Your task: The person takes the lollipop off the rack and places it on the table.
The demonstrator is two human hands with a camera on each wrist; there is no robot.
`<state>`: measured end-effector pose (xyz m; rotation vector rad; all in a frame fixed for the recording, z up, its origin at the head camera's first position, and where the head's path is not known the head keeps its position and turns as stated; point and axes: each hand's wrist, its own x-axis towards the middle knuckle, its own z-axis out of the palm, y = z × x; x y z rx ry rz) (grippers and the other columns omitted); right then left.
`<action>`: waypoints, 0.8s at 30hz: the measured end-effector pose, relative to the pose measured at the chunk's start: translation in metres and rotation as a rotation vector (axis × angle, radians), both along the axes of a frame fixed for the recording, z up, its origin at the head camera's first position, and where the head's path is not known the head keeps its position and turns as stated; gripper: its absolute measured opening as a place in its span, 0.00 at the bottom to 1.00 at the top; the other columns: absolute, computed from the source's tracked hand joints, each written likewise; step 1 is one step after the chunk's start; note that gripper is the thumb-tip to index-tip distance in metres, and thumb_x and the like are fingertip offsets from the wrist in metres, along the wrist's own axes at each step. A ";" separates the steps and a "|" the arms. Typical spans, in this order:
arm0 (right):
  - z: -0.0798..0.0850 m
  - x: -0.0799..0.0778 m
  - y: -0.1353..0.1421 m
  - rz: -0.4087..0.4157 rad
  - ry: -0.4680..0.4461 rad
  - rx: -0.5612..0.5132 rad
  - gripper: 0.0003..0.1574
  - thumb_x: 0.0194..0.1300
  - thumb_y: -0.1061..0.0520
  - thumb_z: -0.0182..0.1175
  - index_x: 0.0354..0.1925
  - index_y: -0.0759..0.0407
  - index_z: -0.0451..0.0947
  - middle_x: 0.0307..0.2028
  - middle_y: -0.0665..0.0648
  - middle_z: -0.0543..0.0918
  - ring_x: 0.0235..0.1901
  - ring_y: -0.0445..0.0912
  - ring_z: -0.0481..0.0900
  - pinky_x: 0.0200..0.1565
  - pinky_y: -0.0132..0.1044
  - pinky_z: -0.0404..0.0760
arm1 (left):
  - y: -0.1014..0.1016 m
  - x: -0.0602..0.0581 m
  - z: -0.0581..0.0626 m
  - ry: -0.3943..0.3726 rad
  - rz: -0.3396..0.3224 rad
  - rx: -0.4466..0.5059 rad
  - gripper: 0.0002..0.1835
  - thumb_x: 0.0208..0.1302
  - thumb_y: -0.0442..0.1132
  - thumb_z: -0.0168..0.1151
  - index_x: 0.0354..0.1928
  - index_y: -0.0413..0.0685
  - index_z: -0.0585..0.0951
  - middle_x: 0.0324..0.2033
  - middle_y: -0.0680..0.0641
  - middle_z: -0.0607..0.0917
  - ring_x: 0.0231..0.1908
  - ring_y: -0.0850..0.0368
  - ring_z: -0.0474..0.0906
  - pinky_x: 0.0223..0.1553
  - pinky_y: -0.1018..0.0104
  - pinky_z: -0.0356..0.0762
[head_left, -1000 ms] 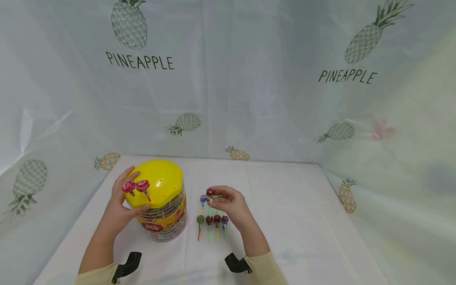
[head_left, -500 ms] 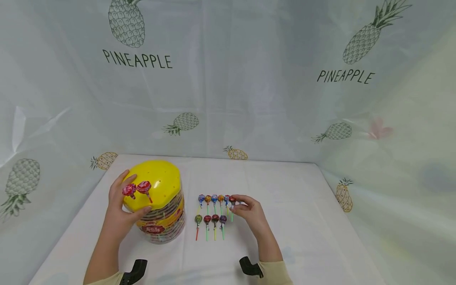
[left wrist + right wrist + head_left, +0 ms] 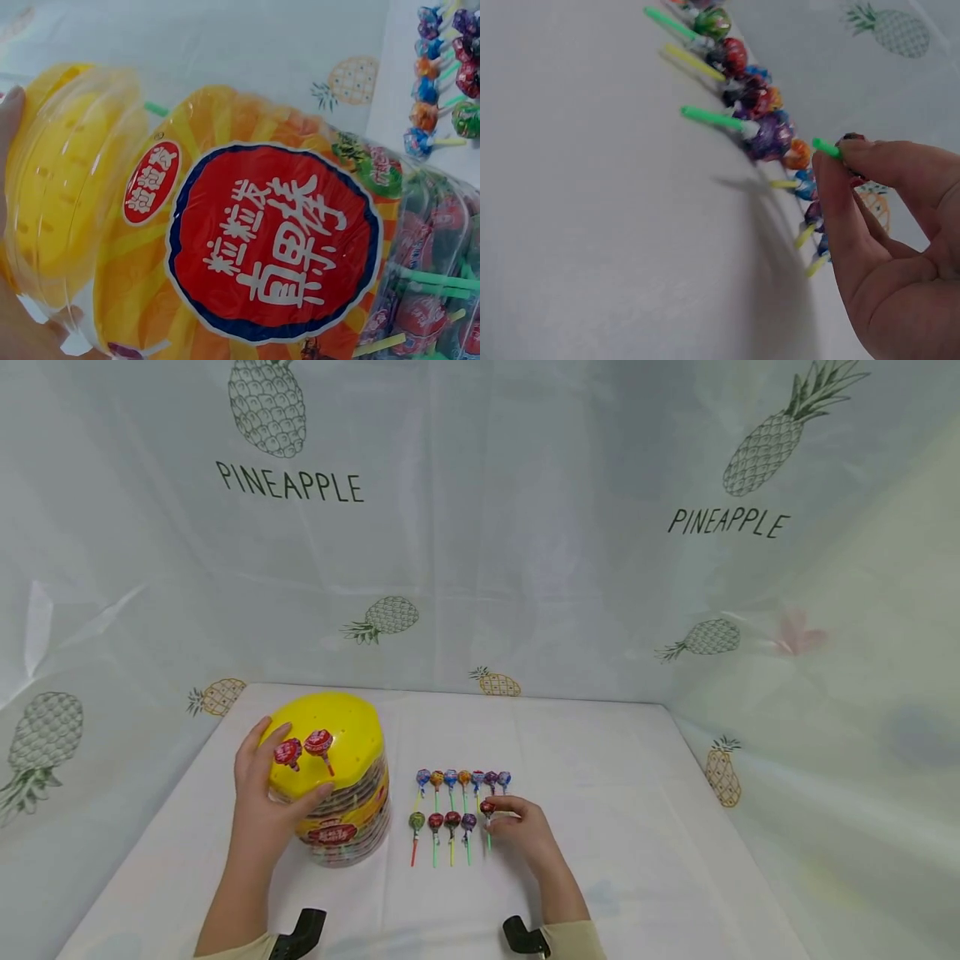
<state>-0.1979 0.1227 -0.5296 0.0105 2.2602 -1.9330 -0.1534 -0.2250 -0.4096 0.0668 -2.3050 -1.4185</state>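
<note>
My left hand (image 3: 261, 797) grips the yellow lid of a clear ribbed plastic candy jar (image 3: 341, 835) on the table's left side, thumb and fingers spread around the lid. Two red-wrapped lollipops (image 3: 318, 743) stand at the lid; whether they are stuck in it I cannot tell. Between thumb and fingertips my right hand (image 3: 527, 833) pinches a dark red lollipop with a green stick (image 3: 828, 148). It is at the right end of the nearer row, beside a purple lollipop (image 3: 468, 822). More wrapped lollipops show inside the jar in the left wrist view (image 3: 420, 322).
Two rows of lollipops lie on the white table (image 3: 600, 777). The farther row (image 3: 451, 778) holds several blue, orange and purple ones; green and red ones (image 3: 436, 822) lie in the nearer row. A pineapple-print curtain (image 3: 525, 527) surrounds the table.
My right hand has carried the red lollipop rightward along the farther row, then down to the nearer row's right end. The left hand stays on the jar, which has turned slightly.
</note>
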 end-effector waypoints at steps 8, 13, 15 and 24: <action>-0.017 -0.003 -0.001 0.000 0.005 0.051 0.26 0.54 0.74 0.66 0.53 0.67 0.80 0.36 0.60 0.85 0.31 0.44 0.82 0.33 0.35 0.83 | 0.004 -0.001 0.000 0.023 0.022 -0.015 0.48 0.51 0.33 0.75 0.73 0.62 0.62 0.75 0.54 0.46 0.72 0.43 0.45 0.60 0.31 0.60; -0.023 -0.003 -0.003 -0.023 0.004 0.091 0.26 0.52 0.74 0.67 0.51 0.65 0.82 0.32 0.57 0.84 0.29 0.43 0.81 0.32 0.34 0.82 | 0.004 0.000 0.001 0.031 0.007 -0.021 0.48 0.51 0.33 0.75 0.73 0.60 0.62 0.75 0.53 0.46 0.72 0.42 0.45 0.60 0.31 0.61; -0.024 -0.003 -0.004 -0.031 0.022 0.101 0.26 0.51 0.74 0.68 0.51 0.65 0.82 0.33 0.56 0.84 0.29 0.43 0.81 0.32 0.34 0.82 | 0.003 -0.001 0.001 0.030 0.006 -0.025 0.48 0.51 0.34 0.75 0.73 0.60 0.62 0.75 0.53 0.46 0.72 0.42 0.45 0.60 0.31 0.61; -0.025 0.000 -0.010 -0.054 0.038 0.152 0.25 0.50 0.74 0.68 0.49 0.62 0.83 0.29 0.54 0.83 0.27 0.44 0.79 0.30 0.34 0.79 | 0.002 0.000 0.000 0.028 0.011 -0.037 0.48 0.51 0.34 0.75 0.73 0.59 0.61 0.75 0.52 0.46 0.72 0.42 0.44 0.59 0.30 0.61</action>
